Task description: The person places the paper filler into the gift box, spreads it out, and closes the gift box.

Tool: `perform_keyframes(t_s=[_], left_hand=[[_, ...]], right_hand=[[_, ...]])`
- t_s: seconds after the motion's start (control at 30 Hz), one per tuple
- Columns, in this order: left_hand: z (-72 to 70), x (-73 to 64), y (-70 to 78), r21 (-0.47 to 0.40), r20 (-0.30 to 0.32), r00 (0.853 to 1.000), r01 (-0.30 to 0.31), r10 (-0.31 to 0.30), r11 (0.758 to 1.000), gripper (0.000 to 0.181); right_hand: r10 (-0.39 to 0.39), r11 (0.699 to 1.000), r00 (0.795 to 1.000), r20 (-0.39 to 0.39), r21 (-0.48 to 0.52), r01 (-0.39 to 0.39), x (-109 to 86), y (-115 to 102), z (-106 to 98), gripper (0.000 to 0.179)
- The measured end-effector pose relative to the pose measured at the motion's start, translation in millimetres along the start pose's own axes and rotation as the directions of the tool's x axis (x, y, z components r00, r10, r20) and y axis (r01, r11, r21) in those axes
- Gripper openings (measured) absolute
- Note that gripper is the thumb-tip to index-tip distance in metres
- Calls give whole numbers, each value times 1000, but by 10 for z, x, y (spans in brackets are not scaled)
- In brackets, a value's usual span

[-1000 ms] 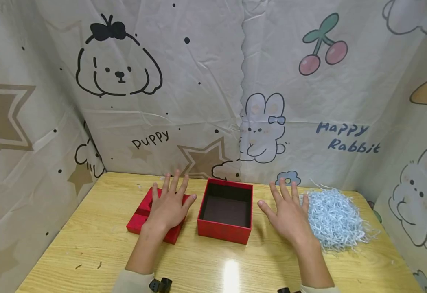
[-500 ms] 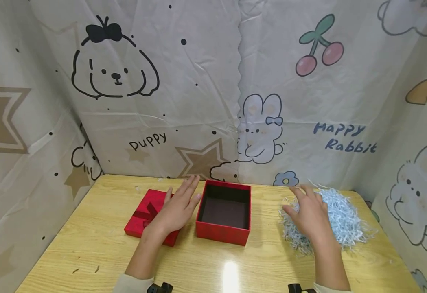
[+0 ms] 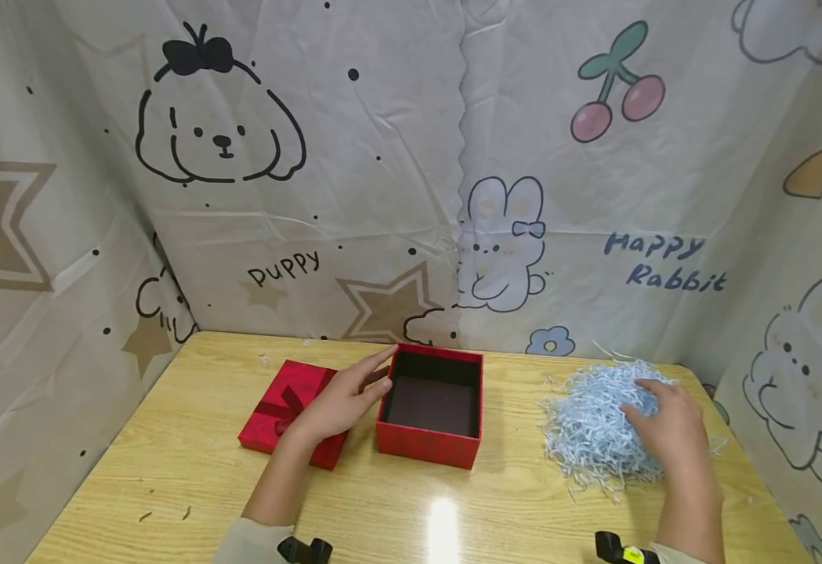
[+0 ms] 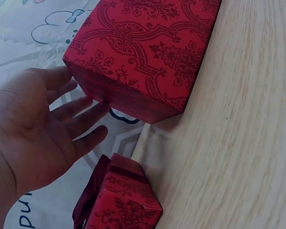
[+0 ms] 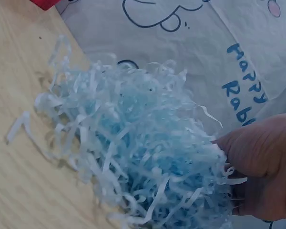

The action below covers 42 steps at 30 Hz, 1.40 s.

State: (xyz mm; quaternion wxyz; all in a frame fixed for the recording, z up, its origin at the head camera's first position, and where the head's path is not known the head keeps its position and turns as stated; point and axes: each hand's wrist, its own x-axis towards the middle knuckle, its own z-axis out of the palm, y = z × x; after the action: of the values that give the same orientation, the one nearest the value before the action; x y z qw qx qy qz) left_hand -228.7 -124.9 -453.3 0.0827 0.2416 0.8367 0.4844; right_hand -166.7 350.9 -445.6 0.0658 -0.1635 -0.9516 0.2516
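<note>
A red patterned gift box (image 3: 428,448) stands upright without its lid, its dark inside showing bare. My left hand (image 3: 345,401) is at the box's left side, thumb and fingertips right at its wall; the left wrist view shows relaxed, spread fingers (image 4: 88,114) there. The matching red lid (image 3: 269,415), with a ribbon bow (image 3: 289,407), lies left of the box, partly under my left forearm in the head view. At the far side of a pile of pale blue shredded paper (image 3: 594,423), my right hand (image 3: 675,423) reaches in, thumb and forefinger apart, the other fingers hidden.
The wooden table (image 3: 509,509) ends at a printed cloth (image 3: 382,196) that hangs behind and at both sides. Loose paper strands lie around the pile. Two small dark specks (image 3: 186,513) lie at the table's front left.
My right hand has moved right, across the shredded paper to the pile's right side. The left hand has turned and shifted right from above the lid to the box wall.
</note>
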Motion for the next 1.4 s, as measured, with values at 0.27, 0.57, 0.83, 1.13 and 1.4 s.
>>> perform_keyframes(t_s=[0.27, 0.57, 0.83, 1.13, 1.4], left_hand=[[9, 4, -68, -74, 9, 1000, 17, -16, 997, 57], [4, 18, -95, -103, 11, 1000, 21, -20, 994, 54], [7, 17, -103, -169, 21, 1000, 21, -18, 985, 56], [127, 60, -93, -237, 13, 999, 47, -45, 970, 55], [314, 120, -78, -301, -68, 993, 68, -92, 951, 47]], right_hand=[[0, 1000, 996, -84, 23, 2, 6, 106, 56, 38], [77, 995, 974, -214, 78, -61, -45, -56, -115, 37], [156, 976, 962, -224, 183, -115, -127, -262, -260, 42], [103, 976, 961, -255, 212, -48, -203, -436, -354, 40], [48, 980, 954, -296, 198, 12, -270, -586, -366, 39]])
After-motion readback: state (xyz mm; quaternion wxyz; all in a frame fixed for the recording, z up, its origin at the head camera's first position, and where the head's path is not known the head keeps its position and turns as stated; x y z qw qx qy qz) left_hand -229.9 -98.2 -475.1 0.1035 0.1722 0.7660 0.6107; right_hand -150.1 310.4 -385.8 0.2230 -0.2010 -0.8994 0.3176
